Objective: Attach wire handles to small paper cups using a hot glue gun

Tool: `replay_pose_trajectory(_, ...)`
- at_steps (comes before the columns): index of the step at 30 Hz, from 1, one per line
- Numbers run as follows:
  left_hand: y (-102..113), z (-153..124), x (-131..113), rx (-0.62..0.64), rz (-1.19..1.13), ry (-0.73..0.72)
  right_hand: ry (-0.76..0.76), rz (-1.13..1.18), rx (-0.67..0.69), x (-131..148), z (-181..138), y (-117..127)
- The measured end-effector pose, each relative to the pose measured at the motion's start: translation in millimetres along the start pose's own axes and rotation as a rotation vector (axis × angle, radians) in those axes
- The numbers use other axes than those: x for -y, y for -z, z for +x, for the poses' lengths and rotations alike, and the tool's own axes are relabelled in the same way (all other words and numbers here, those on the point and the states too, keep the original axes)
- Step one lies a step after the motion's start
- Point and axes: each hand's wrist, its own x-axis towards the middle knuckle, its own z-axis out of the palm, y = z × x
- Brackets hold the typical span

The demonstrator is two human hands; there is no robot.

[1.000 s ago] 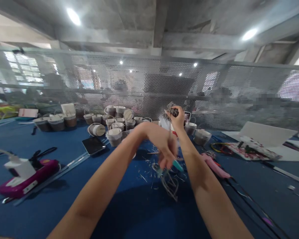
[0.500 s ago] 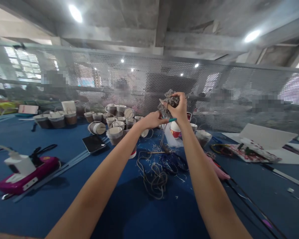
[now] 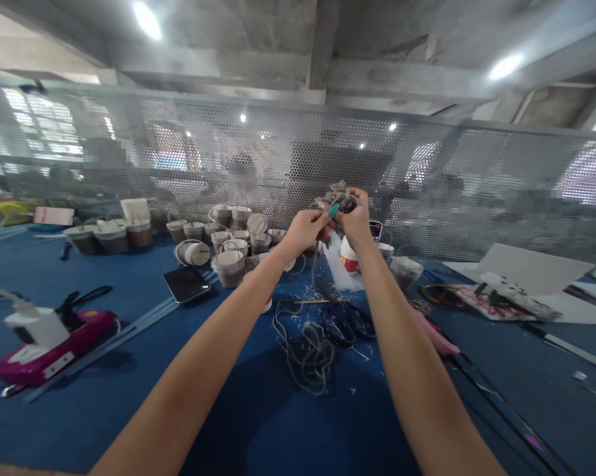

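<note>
Above the far middle of the table, my right hand (image 3: 356,215) is closed round a fuzzy grey bundle of yarn (image 3: 341,194). My left hand (image 3: 305,231) meets it from the left, fingers pinched at the bundle's lower edge. A teal tip shows at the left thumb; whether it is a nail or a small tool I cannot make out. A strand of grey cord (image 3: 314,264) hangs below the left fingers. On the table under my hands lies a loose tangle of this cord (image 3: 310,357), beside dark blue-handled scissors (image 3: 340,325).
Several small paper-rimmed buckets (image 3: 229,268) stand left of my arms. A black phone (image 3: 186,284) and a purple power strip (image 3: 55,350) lie further left. Right of me are a red-and-white cup (image 3: 348,258) and a pink glue gun (image 3: 434,334). A perforated metal screen (image 3: 268,158) runs behind.
My left hand has risen and turned, so the teal tip now points up against the yarn. The right hand has dipped slightly and the two hands are closer together.
</note>
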Motion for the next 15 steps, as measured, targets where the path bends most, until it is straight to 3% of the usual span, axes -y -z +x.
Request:
replay_pose_trajectory(6, 0.6, -6.2, -4.6, 0.115, -0.086, -0.111, 0.127, -0.022, -0.104, 6.9, -3.1, 1.0)
replay_pose_trajectory(15, -5.1, -16.6, -11.2, 0.338, -0.163, -0.158, 0.068, -0.042, -0.156, 3.2, -8.4, -4.0)
